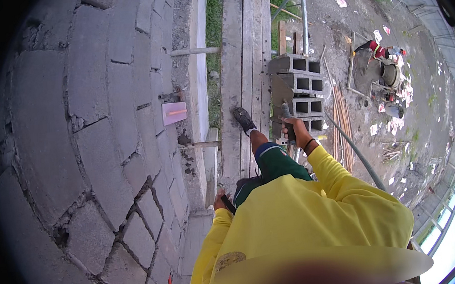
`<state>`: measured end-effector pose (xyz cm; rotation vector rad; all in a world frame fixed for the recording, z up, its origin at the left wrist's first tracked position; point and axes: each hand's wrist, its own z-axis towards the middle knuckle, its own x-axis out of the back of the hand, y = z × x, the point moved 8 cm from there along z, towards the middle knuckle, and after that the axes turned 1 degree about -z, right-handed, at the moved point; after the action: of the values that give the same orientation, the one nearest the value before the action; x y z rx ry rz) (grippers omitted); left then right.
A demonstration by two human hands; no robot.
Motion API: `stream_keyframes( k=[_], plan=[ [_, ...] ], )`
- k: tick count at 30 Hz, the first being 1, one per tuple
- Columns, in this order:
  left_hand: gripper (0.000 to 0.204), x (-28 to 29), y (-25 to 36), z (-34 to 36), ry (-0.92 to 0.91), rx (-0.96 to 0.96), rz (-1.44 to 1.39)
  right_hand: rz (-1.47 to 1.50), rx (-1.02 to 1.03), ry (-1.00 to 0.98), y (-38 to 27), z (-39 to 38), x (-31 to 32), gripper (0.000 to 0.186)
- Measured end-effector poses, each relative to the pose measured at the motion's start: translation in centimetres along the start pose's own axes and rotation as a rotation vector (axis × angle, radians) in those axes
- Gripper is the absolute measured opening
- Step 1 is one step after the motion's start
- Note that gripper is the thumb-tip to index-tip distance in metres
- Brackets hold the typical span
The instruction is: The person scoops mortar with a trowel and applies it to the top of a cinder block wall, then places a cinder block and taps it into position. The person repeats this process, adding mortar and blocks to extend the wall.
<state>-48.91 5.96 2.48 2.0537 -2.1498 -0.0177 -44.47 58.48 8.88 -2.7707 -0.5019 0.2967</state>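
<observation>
Head view: your right hand [296, 131] is closed around the trowel [281, 92], beside the hollow blocks [309, 95]. For your left hand [220, 201], finger spread and hold cannot be determined.

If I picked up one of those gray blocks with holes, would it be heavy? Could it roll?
The gray blocks look like concrete, so one would probably feel heavy, even with holes. They're flat-sided, so rolling seems unlikely. Being thin around the holes, one might chip if bumped.
</observation>
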Motion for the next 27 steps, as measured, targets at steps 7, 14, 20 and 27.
stream_keyframes(
  k=[7,14,20,27],
  plan=[
    [0.05,-12.4,19.9,-3.1,-0.087,-0.206,-0.05,0.473,-0.089,-0.091,-4.1,-2.8,0.1,0.021],
    [0.035,-10.8,31.0,0.3,-0.017,-0.237,-0.064,0.74,0.045,0.033,-7.9,-3.0,-0.3,0.017],
    [0.029,-13.4,39.4,3.3,0.214,-0.254,-0.069,0.702,0.02,0.228,-14.1,-1.5,0.9,0.008],
    [0.054,-29.4,51.5,2.0,0.149,-0.344,-0.157,0.637,0.047,0.371,-27.5,1.1,-0.3,0.006]
  ],
)
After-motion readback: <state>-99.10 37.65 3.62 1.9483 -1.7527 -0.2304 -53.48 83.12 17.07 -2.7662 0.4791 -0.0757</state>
